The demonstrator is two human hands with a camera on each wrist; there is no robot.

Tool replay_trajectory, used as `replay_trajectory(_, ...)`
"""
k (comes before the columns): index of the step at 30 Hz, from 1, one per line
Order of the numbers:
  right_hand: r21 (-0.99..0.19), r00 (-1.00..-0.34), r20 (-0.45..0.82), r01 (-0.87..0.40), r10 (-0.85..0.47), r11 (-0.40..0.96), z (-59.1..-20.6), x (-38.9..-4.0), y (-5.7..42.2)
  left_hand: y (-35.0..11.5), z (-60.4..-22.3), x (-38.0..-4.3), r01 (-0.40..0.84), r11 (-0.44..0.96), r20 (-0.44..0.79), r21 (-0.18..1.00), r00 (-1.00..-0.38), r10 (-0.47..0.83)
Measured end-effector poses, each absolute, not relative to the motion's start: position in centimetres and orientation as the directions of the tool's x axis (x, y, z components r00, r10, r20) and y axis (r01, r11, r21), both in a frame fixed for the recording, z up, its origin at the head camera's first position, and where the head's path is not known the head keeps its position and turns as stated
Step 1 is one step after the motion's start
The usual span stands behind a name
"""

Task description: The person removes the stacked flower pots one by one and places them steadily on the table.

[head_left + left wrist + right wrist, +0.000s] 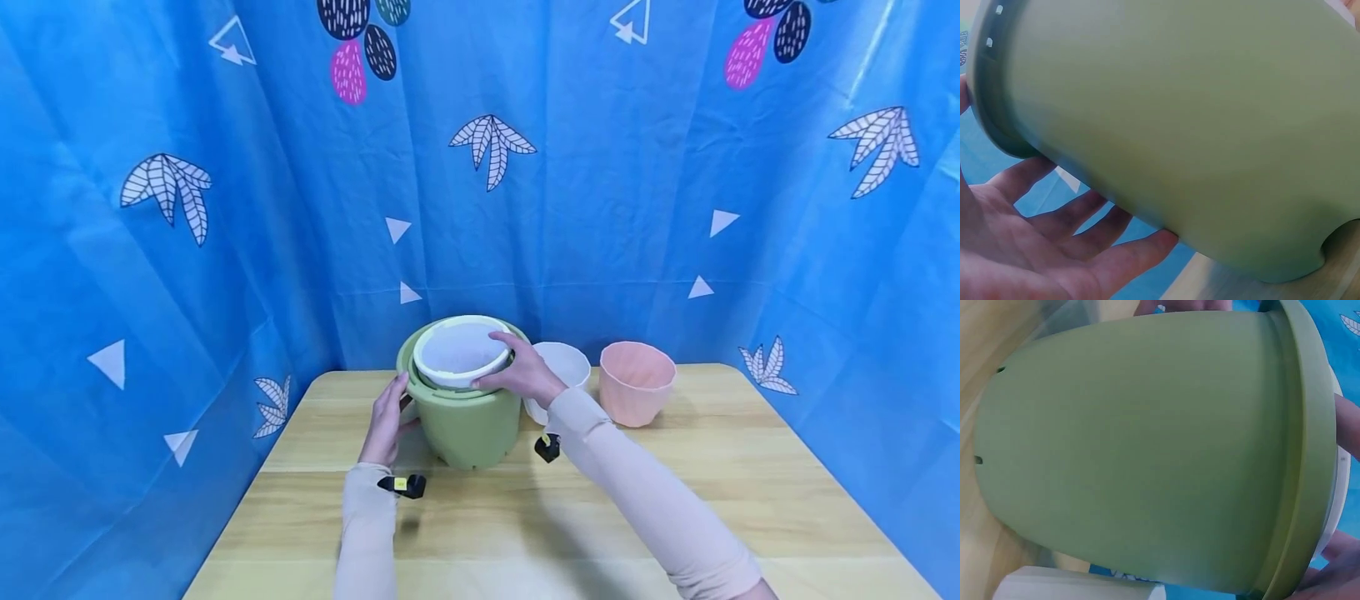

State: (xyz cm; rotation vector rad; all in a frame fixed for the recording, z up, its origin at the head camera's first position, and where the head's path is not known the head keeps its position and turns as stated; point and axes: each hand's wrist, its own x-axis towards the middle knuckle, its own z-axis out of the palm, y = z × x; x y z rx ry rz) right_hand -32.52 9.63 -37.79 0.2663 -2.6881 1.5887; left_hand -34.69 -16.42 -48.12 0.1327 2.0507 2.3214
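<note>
So the white pot sits down in the mouth of the green pot, its rim poking up above the green one. No telling how far down it goes, since the green wall hides everything lower. The right hand grips the white pot at the right side of its rim, thumb and fingers spread apart along it; the right wrist view only catches bits of those fingers at the edge.

The left hand isn't clamped on anything. Its fingers are pretty much straight, tips against the side of the green pot, and the left wrist view cuts off most of the thumb up by the rim. Gap between the two rims is dark and kinda hard to read.

Behind the right hand there's a second white pot, partly blocked by that hand and the sleeve. The pink pot beside it is in plain sight. All on a wooden bench, front edge out of frame, blue curtain behind.
</note>
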Motion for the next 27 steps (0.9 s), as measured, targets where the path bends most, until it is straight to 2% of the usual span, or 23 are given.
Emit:
replay_trajectory(11,-0.848,-0.993,0.115,-0.107,-0.016,0.519,-38.1,-32.3,8.4,-16.8,-47.8,-34.8,0.036,-0.139,0.048,0.99,-0.995,0.086)
replay_trajectory(27,-0.814,-0.979,0.206,-0.169,0.004,0.556,-38.8,-32.1,8.5,-16.9,-48.2,-34.9,0.026,-0.155,0.04,0.988,-0.995,0.088)
